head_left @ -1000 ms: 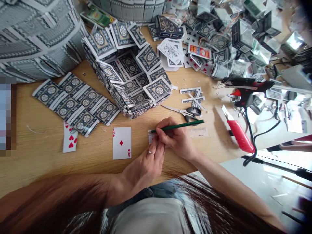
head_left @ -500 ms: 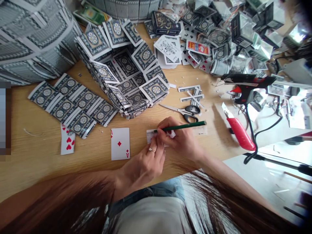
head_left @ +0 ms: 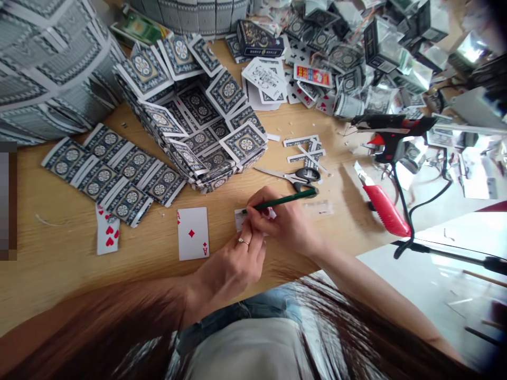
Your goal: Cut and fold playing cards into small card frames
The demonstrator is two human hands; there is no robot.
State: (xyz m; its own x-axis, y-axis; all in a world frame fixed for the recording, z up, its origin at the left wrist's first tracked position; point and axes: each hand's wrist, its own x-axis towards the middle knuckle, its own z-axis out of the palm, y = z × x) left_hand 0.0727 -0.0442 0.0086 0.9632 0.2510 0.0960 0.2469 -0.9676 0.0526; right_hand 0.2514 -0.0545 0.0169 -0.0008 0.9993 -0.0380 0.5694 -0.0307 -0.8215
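My right hand grips a dark green pencil, its tip down on a playing card lying on the table. My left hand, wearing a ring, has its fingers bent and pressed together on the same card, steadying it. Both hands cover most of that card. A clear strip, like a ruler, shows flat to the right of my right hand. Left of my hands lies an ace of diamonds, face up. Scissors lie just beyond the pencil.
Beyond my hands stands a hollow form built of cards, with a joined card panel and a heart card at left. Card strips, a red cutter, a glue gun with its cord, and heaped boxes fill the right.
The pencil's back end has tipped lower and left, and its tip has shifted slightly on the card. The whole view has moved a little; my left hand keeps its place on the card.
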